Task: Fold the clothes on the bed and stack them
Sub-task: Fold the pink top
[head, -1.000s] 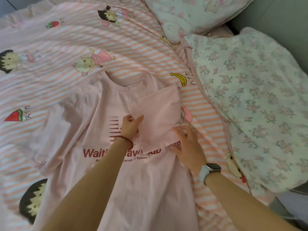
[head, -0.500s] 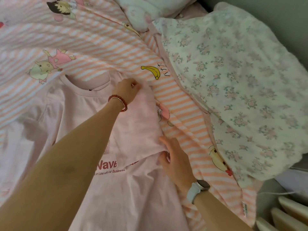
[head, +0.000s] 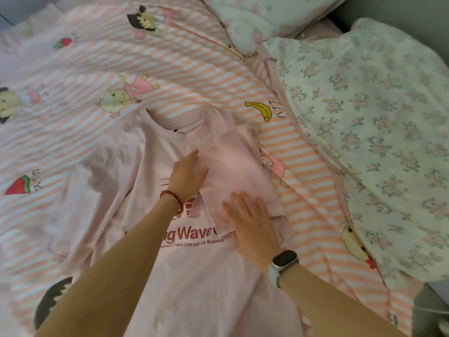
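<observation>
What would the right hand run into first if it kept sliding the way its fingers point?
The right hand lies flat, fingers aimed up the bed. It would probably cross the folded-in sleeve of the pink T-shirt, then reach the striped bedsheet near the banana print.

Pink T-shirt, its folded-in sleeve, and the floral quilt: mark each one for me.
pink T-shirt [head: 194, 276]: head view, on the front panel below the red lettering.
folded-in sleeve [head: 233, 166]: head view, on the middle of the flap lying over the chest.
floral quilt [head: 364, 132]: head view, on its flowered top surface.
</observation>
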The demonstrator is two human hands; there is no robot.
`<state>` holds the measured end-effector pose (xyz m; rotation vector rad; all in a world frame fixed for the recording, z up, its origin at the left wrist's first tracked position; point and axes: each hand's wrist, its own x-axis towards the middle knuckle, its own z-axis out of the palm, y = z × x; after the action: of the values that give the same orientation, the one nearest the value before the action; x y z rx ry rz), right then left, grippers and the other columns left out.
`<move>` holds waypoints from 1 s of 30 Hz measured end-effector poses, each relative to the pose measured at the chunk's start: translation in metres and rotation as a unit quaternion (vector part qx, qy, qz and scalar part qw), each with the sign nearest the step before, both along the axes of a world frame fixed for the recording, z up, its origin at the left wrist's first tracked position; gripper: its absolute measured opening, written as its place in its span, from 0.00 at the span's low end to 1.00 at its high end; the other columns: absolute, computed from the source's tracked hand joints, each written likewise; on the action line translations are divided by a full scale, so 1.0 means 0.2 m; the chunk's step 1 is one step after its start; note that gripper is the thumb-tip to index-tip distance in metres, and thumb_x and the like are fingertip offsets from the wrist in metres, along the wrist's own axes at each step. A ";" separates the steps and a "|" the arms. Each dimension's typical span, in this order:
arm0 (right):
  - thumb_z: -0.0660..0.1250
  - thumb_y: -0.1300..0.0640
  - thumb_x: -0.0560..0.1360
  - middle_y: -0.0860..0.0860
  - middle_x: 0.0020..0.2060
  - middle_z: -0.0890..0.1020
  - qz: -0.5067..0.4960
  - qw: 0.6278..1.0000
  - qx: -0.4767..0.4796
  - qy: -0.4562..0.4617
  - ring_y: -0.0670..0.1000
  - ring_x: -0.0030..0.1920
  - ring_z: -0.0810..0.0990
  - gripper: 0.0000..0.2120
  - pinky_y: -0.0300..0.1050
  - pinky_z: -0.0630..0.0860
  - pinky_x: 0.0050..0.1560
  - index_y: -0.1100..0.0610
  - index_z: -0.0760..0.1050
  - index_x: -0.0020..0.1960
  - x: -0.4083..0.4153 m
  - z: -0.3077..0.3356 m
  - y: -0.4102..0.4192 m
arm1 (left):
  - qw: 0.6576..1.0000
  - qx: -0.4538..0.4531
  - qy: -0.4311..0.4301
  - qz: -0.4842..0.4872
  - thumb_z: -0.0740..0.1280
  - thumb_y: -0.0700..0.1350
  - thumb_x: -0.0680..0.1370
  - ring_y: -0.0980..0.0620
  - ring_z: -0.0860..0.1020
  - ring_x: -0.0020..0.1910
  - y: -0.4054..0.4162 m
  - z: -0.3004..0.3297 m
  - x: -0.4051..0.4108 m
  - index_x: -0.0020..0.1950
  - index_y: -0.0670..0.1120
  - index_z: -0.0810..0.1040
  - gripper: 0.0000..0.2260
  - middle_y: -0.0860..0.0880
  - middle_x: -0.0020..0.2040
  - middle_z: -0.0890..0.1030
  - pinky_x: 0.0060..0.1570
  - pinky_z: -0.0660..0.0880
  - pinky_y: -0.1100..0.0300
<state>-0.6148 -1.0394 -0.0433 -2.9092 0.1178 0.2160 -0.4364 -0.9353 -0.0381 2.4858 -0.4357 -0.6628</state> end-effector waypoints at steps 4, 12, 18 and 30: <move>0.76 0.53 0.58 0.55 0.58 0.78 0.007 1.000 0.011 0.011 0.58 0.59 0.75 0.30 0.55 0.74 0.56 0.49 0.74 0.59 0.06 0.00 0.01 | 0.998 0.011 0.058 0.029 0.64 0.47 0.77 0.41 0.66 0.67 0.00 -0.02 0.07 0.75 0.41 0.56 0.30 0.41 0.68 0.69 0.68 0.61 0.51; 0.54 0.51 0.72 0.53 0.66 0.73 0.084 0.993 0.073 -0.040 0.58 0.66 0.69 0.23 0.59 0.67 0.64 0.53 0.67 0.67 -0.05 0.11 0.13 | 0.996 0.076 0.009 0.053 0.62 0.51 0.77 0.43 0.72 0.58 0.04 0.00 0.11 0.47 0.49 0.73 0.06 0.46 0.57 0.76 0.56 0.67 0.52; 0.54 0.45 0.70 0.52 0.62 0.76 0.069 0.994 0.032 0.076 0.57 0.62 0.75 0.22 0.63 0.72 0.59 0.50 0.71 0.60 -0.02 0.13 0.20 | 0.998 0.035 0.049 0.012 0.68 0.45 0.74 0.43 0.72 0.60 0.13 0.02 0.10 0.68 0.44 0.65 0.24 0.42 0.60 0.75 0.60 0.70 0.52; 0.49 0.45 0.73 0.54 0.64 0.74 0.030 0.985 0.042 0.167 0.59 0.66 0.72 0.25 0.67 0.62 0.64 0.55 0.75 0.61 0.17 0.14 0.37 | 0.921 0.059 -0.179 0.342 0.64 0.43 0.74 0.40 0.66 0.64 0.67 0.13 -0.05 0.67 0.44 0.67 0.21 0.41 0.65 0.68 0.63 0.61 0.46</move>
<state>-0.5817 -0.9659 -0.0160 -2.7679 0.0735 0.7013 -0.4471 -0.8020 -0.0127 2.6245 0.3659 0.0523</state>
